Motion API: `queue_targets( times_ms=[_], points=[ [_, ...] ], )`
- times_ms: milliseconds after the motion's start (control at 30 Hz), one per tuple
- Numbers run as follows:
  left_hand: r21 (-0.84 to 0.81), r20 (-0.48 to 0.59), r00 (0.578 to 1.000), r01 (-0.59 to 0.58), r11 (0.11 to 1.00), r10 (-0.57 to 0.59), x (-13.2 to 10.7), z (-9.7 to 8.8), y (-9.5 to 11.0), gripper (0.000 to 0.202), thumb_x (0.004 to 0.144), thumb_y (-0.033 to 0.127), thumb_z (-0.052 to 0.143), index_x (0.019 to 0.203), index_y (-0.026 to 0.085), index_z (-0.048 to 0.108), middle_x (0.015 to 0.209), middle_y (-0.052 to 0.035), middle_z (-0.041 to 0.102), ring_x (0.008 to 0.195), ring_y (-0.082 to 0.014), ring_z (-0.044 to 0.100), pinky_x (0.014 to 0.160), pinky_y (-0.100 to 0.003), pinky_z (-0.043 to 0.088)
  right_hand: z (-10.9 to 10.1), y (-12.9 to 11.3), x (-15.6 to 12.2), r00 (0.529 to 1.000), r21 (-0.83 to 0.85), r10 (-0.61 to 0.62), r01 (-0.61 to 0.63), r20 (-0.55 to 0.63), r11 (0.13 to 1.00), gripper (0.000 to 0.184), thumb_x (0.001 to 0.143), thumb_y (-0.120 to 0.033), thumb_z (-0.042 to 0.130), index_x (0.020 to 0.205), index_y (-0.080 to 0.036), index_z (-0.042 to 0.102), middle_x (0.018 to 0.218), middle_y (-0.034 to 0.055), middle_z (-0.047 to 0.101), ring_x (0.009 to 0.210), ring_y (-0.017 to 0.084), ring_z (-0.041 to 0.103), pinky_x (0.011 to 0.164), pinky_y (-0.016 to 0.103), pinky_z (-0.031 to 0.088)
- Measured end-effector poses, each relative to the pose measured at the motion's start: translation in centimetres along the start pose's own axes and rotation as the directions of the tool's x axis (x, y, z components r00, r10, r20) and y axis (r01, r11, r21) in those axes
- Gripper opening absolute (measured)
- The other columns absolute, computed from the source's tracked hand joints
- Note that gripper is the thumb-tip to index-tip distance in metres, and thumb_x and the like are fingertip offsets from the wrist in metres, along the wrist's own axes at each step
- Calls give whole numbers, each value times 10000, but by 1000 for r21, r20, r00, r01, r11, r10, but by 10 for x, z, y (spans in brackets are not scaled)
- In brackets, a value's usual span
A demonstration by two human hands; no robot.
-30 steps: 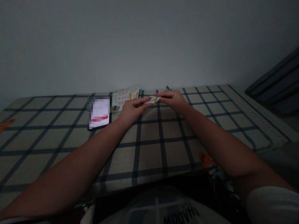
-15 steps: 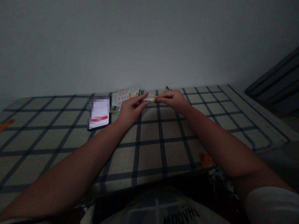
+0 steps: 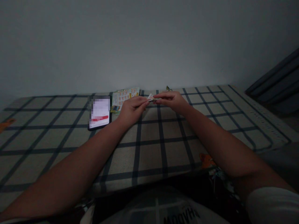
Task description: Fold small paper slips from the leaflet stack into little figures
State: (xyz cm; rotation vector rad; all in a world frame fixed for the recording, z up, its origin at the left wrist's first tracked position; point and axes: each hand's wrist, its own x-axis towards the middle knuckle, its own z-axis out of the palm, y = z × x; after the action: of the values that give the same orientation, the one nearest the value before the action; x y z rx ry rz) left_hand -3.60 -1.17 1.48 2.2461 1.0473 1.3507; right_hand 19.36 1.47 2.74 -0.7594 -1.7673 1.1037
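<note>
Both my hands meet over the far middle of a checked sheet (image 3: 149, 146). My left hand (image 3: 132, 109) and my right hand (image 3: 174, 101) pinch a small folded paper piece (image 3: 151, 98) between their fingertips, held just above the sheet. The paper is pale with yellow and red print; most of it is hidden by my fingers. A stack of printed paper sheets (image 3: 123, 96) lies flat just behind my left hand.
A phone (image 3: 100, 112) with a lit screen lies on the sheet left of my left hand. A plain wall (image 3: 149, 43) rises right behind the sheet. A dark slatted object (image 3: 275, 84) stands at the far right. The scene is dim.
My hands have drawn closer together and the paper piece between them shows shorter than a second ago, as if folded smaller. The phone and printed sheets have not moved.
</note>
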Motion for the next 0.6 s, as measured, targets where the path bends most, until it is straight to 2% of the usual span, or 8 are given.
queue_targets(
  times_ms=[133,267,433,600],
  points=[
    [9,51,999,13,1000,-14,0,-1,4,334,948,512,622,902,259,835,993,-67,797,917,-211,712,875,-347,530,0,5,1,1000,-40,-14,14,4,999,386,739,-523,856,910,-180,812,924,66,782,882,168,727,870,319,587],
    [5,26,1000,-17,1000,17,-2,2,2,285,941,471,655,922,252,835,987,-70,803,891,-200,713,838,-331,526,2,10,1,999,17,38,-38,8,999,410,776,-548,818,936,-173,776,864,49,768,832,158,723,846,317,599],
    [-50,-11,1000,-7,999,6,-1,5,-5,292,933,479,671,1099,290,820,1101,-64,795,975,-205,704,888,-347,526,3,9,1,999,89,33,-36,42,995,441,769,-566,821,959,-176,741,923,48,745,880,161,723,859,325,618],
    [-83,-19,1000,-3,997,2,0,6,-8,283,931,492,663,1007,281,836,1033,-51,763,840,-172,658,767,-312,525,6,7,1,998,105,25,-30,54,994,450,755,-564,832,987,-188,744,982,54,739,934,174,721,863,328,620]
  ],
)
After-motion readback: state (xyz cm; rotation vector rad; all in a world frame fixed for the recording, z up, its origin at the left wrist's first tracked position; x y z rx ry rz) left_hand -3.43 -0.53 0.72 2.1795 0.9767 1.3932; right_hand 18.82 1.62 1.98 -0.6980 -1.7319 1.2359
